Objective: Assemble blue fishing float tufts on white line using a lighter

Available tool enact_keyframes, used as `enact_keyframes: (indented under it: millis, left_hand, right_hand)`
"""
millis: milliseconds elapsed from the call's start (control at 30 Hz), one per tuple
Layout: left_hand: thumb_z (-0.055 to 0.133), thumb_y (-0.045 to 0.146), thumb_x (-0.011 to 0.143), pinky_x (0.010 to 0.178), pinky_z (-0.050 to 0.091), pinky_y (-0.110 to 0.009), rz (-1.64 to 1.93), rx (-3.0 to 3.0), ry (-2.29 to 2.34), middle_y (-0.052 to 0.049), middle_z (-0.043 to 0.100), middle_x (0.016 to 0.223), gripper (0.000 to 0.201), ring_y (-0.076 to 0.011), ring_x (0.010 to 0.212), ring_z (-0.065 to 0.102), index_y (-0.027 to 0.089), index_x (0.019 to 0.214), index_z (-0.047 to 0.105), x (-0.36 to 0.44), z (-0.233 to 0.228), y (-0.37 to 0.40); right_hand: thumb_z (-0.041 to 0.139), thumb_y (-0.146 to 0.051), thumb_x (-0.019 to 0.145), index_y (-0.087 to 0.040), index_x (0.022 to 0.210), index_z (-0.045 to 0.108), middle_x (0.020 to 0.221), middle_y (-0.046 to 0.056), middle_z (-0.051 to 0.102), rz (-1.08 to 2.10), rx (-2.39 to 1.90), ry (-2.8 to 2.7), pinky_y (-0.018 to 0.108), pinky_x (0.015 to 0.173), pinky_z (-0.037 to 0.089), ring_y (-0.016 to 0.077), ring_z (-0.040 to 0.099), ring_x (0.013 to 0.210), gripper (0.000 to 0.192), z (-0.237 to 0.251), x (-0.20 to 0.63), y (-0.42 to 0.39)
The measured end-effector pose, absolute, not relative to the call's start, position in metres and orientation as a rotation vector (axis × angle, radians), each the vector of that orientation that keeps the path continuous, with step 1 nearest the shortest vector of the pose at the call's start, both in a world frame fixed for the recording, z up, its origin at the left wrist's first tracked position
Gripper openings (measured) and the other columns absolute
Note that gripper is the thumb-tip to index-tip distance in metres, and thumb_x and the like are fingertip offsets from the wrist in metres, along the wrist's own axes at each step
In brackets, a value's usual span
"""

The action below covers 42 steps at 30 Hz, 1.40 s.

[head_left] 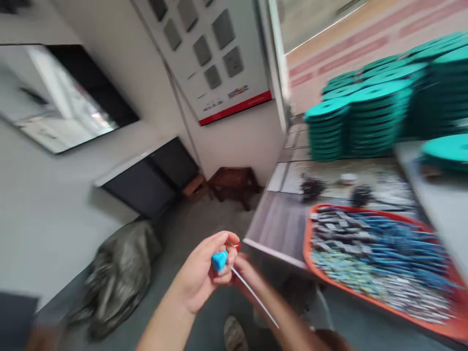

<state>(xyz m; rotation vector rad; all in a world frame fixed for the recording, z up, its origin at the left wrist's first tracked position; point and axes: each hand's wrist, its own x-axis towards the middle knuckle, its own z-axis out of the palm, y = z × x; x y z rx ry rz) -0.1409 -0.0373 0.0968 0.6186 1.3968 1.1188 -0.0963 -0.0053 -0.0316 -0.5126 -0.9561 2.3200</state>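
My left hand (204, 273) is closed around a small bright blue piece (219, 262), held up in front of me. A small red part (237, 246) shows at its fingertips. From beside these fingers a thin white strip (256, 298) slants down to the right, in front of my right forearm. My right hand (244, 268) is right behind the left one, close to the strip. Motion blurs it and its fingers are mostly hidden, so I cannot tell what it grips.
An orange tray (309, 243) of blue, dark and pale small parts lies on the table (276, 222) at right. Stacked green discs (380, 117) stand behind it. A low brown stool (234, 180) is by the wall. A dark bag (122, 268) sits on the floor at left.
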Motion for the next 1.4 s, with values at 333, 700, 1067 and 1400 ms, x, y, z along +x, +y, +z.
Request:
enact_keyframes:
  millis: [333, 700, 1067, 1400]
  left_hand:
    - [0.056, 0.036, 0.076, 0.035, 0.019, -0.014, 1.570, 0.212, 1.429, 0.003, 0.049, 0.052, 0.024, -0.0038, 0.038, 0.035, 0.013, 0.084, 0.055, -0.243, -0.032, -0.117]
    - [0.059, 0.019, 0.070, 0.056, 0.045, -0.024, 1.672, 0.294, 1.230, -0.007, 0.059, 0.093, 0.028, -0.0123, 0.065, 0.056, 0.013, 0.097, 0.063, -0.286, -0.049, -0.148]
    - [0.075, 0.017, 0.057, 0.068, 0.045, -0.025, 1.627, 0.481, 1.580, -0.002, 0.066, 0.071, 0.022, -0.0135, 0.067, 0.058, 0.016, 0.079, 0.069, -0.291, -0.054, -0.152]
    - [0.077, 0.022, 0.057, 0.062, 0.046, -0.025, 1.591, 0.471, 1.700, -0.003, 0.067, 0.066, 0.021, -0.0139, 0.061, 0.060, 0.014, 0.070, 0.063, -0.297, -0.064, -0.154]
  right_hand:
    - [0.071, -0.041, 0.065, -0.014, 0.061, 0.063, 0.051, -0.001, 0.054, 2.353, -0.501, -1.511, 0.023, 0.044, 0.022, 0.0064, 0.033, 0.043, 0.029, -0.067, -0.141, -0.044]
    - [0.073, -0.031, 0.062, -0.015, 0.057, 0.056, 0.044, -0.005, 0.047, 2.898, -0.693, -0.702, 0.017, 0.039, 0.022, 0.0026, 0.026, 0.039, 0.024, -0.090, -0.174, -0.054]
    - [0.071, -0.026, 0.062, -0.014, 0.058, 0.054, 0.039, -0.007, 0.043, 3.142, -0.582, -0.406, 0.015, 0.037, 0.018, 0.0010, 0.017, 0.036, 0.021, -0.103, -0.189, -0.068]
    - [0.071, -0.030, 0.067, -0.016, 0.069, 0.059, 0.057, -0.004, 0.052, 2.653, -0.751, -0.817, 0.019, 0.040, 0.027, 0.0035, 0.034, 0.041, 0.019, -0.100, -0.193, -0.064]
